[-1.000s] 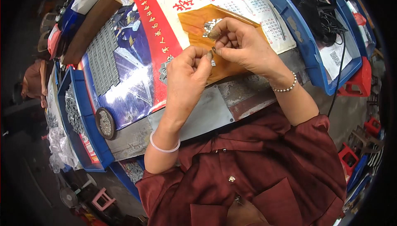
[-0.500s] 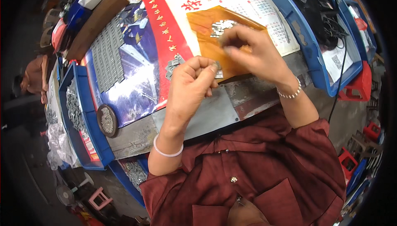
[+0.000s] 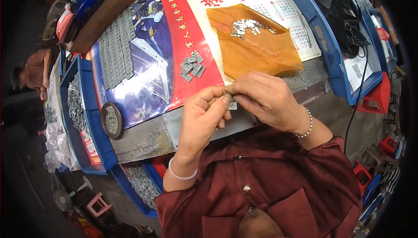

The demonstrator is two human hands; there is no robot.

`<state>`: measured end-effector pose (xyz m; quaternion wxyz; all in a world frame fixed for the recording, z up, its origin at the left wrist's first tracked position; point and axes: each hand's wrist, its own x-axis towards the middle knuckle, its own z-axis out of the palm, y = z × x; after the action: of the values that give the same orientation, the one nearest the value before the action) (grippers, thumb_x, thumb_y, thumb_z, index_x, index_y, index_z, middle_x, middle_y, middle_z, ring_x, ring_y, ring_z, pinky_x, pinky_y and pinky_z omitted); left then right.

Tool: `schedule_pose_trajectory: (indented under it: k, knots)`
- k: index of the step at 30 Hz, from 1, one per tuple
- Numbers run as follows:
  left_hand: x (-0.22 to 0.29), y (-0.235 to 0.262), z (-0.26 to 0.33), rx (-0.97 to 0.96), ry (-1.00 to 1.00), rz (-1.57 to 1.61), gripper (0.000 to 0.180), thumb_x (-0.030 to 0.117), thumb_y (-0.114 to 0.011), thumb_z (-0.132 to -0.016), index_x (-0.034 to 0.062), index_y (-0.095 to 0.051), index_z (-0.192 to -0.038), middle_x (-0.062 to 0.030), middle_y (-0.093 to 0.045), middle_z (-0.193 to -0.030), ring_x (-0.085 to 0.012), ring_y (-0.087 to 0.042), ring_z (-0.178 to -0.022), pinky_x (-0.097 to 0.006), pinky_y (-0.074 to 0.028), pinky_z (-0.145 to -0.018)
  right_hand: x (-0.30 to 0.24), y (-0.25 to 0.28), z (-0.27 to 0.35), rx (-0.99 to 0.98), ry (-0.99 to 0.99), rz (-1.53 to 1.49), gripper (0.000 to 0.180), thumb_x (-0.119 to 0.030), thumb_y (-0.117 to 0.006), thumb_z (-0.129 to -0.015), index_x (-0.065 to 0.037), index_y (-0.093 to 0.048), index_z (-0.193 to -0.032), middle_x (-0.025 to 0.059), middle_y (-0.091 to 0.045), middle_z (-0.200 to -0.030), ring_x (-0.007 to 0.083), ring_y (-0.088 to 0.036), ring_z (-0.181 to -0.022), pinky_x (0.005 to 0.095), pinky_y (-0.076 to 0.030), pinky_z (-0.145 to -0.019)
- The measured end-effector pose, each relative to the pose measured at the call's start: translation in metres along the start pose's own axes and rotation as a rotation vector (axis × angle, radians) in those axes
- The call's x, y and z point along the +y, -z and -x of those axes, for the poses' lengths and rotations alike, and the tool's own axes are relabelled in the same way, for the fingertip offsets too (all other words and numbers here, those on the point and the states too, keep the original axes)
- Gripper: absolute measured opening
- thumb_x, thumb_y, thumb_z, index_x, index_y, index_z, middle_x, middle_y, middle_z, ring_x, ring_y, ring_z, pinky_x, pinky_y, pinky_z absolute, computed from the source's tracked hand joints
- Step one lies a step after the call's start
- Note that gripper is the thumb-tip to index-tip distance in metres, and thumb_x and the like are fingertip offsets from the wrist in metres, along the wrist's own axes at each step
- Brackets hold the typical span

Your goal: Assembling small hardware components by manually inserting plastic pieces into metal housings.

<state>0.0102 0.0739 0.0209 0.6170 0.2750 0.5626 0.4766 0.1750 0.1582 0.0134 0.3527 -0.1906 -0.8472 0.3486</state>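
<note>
Over the near edge of the worktable, my left hand (image 3: 201,115) pinches a small grey rectangular metal piece (image 3: 232,106) between thumb and fingers. My right hand (image 3: 264,100) meets it there, thumb and forefinger pressed together at the left fingertips; what they hold is hidden. Beyond the hands lies an orange translucent sheet (image 3: 252,57) with a scatter of small white and silvery pieces (image 3: 249,27) on it. A loose heap of grey square pieces (image 3: 192,67) rests on the red strip of the poster to the left.
Rows of grey pieces (image 3: 115,55) cover the poster's left side. A round dark dish (image 3: 112,121) of tiny metal parts stands beside a blue bin (image 3: 93,120) of grey parts. Another blue tray (image 3: 342,74) borders the right side, with a black cable (image 3: 362,79) hanging down.
My right hand has come back from the pile on the orange sheet, down and toward my left hand, and now touches its fingertips. The view has shifted slightly.
</note>
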Motion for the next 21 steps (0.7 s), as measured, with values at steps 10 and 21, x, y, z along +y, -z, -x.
schedule_pose_trajectory:
  k: [10,21]
  knots:
    - [-0.004,-0.005,0.004,0.016,-0.040,0.032,0.021,0.013,-0.058,-0.094,-0.0015,-0.062,-0.109,0.0002,-0.060,-0.071,-0.0021,-0.050,-0.057,-0.017,-0.038,-0.050,0.003,-0.009,0.007,0.151,-0.420,-0.513,0.011,0.000,-0.061,-0.086,0.003,-0.063,-0.096,0.0087,-0.065,-0.092,0.0146,-0.063,-0.083,0.0265,-0.049,-0.073]
    - [-0.019,-0.012,0.002,0.032,-0.180,0.090,0.015,0.011,-0.058,-0.094,-0.0013,-0.061,-0.102,0.0011,-0.060,-0.072,-0.0019,-0.051,-0.059,-0.017,-0.039,-0.050,0.001,-0.022,0.009,0.214,-0.609,-1.069,0.011,-0.002,-0.059,-0.090,0.002,-0.064,-0.099,0.0077,-0.062,-0.100,0.0119,-0.058,-0.091,0.0260,-0.047,-0.083]
